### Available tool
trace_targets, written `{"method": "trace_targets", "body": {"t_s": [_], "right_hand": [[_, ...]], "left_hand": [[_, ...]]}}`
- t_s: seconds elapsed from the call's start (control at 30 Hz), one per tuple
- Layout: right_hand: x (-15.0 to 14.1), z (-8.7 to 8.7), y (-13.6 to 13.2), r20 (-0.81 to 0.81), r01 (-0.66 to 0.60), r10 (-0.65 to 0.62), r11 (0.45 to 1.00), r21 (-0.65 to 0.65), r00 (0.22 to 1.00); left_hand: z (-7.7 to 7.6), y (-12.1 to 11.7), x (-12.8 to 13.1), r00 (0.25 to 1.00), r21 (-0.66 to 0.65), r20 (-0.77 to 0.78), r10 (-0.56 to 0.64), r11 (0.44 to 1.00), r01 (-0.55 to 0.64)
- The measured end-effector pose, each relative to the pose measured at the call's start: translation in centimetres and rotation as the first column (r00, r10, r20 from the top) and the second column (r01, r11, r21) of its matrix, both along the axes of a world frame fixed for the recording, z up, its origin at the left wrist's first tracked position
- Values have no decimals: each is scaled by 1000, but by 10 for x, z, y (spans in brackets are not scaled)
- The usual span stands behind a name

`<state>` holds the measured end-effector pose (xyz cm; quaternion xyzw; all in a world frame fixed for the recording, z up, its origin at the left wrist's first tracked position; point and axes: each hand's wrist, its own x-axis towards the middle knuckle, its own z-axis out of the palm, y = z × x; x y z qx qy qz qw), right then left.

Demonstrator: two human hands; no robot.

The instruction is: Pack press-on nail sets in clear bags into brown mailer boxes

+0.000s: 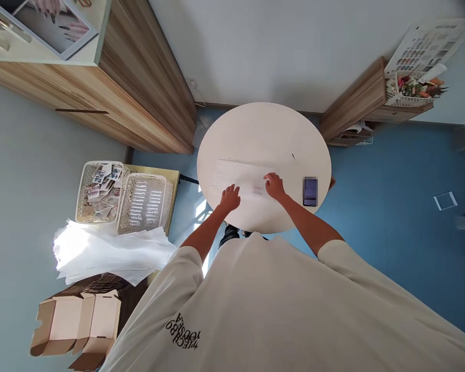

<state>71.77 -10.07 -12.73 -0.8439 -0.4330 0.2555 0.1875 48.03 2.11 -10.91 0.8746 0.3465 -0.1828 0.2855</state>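
Note:
A thin white sheet (pixel 236 169) with faint lines lies flat on the round white table (pixel 263 129). On its right part rests a small flat pale-pink item (pixel 258 190), too faint to name. My left hand (pixel 230 198) is at the sheet's near edge, fingers slightly apart and resting down on it. At the sheet's right end, my right hand (pixel 275 186) has its fingers bent together over the edge, seemingly pinching it. The pink item lies between the two hands, nearer the right one.
A phone (pixel 310 191) lies at the table's right. To my left stand a white basket of small packets (pixel 101 192) and a basket of clear plastic pieces (pixel 143 204). Closer are a stack of white sheets (pixel 112 253) and open cardboard boxes (pixel 77 323).

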Motion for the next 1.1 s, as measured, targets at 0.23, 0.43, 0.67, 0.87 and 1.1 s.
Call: {"method": "trace_targets", "body": {"t_s": [0.23,0.43,0.67,0.87,1.1], "right_hand": [[-2,-27,9,-27,-229,228,957,-176,973],[5,-30,-2,29,-258,272,935,-244,962],[19,-38,-22,102,-52,79,969,-243,992],[26,-44,-44,108,135,-109,954,-269,988],[24,-35,-72,109,118,-88,943,-312,990]], "left_hand": [[-6,3,-5,999,7,-26,-24,1000,24],[-5,2,-9,999,4,-22,-41,999,41],[-1,2,5,998,20,9,-63,998,62],[-7,-8,25,992,13,0,-128,992,128],[-26,-20,68,969,65,24,-247,967,245]]}}
